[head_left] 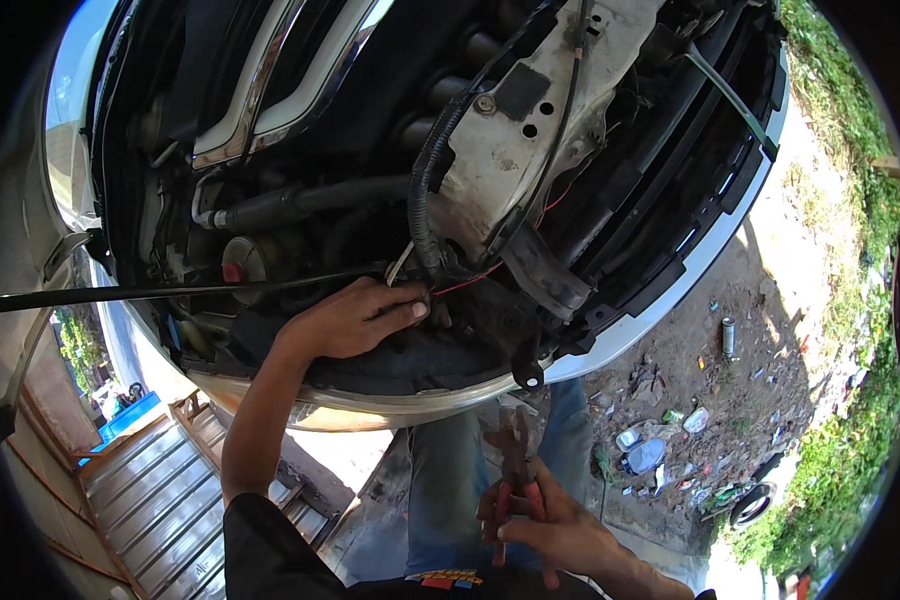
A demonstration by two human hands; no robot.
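The right hand [550,525] grasps red-handled pliers [516,466], whose head stands out beyond its fingers. The left hand [353,320] is curled; whether it clasps something, I cannot tell. Beside its thumb runs a red wire [470,281], and above, a corrugated conduit [423,190]. A hard pull could tear this thin wire.

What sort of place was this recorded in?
Probably an outdoor yard or roadside spot rather than an enclosed workshop: the opened-up car stands beside sunlit bare dirt ground strewn with litter, with green plants along the edge.
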